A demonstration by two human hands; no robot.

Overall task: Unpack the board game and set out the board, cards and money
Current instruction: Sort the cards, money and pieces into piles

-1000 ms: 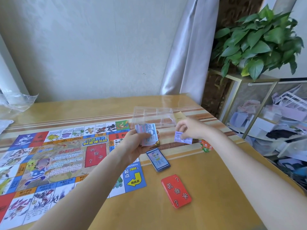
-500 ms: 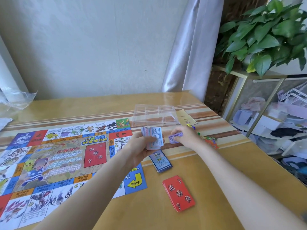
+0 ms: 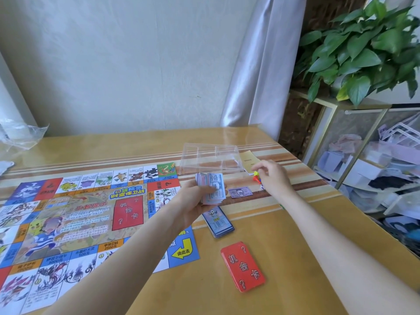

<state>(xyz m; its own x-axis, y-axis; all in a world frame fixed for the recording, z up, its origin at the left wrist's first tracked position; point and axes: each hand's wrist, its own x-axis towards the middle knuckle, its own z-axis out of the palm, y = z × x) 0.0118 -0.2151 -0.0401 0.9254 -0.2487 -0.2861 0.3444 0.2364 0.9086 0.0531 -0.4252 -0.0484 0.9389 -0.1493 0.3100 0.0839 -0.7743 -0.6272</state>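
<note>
Your left hand [image 3: 195,201] fingers clamp the money stack [image 3: 211,188] above the desk [image 3: 295,258]; your right hand [image 3: 272,176] fingers hang loosely curled, empty, beside one purple note [image 3: 240,192] lying flat. Board [image 3: 86,219] lies left.

Bright, soft daylight; a glossy sheen on the table [image 3: 284,258] near its far right corner. Faint shadows. Wide-angle bending at the edges; slight overall softness.

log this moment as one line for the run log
left hand: grips money stack | right hand: empty, above table | purple note: flat on table | board: unfolded | red deck, blue deck: set out
</note>
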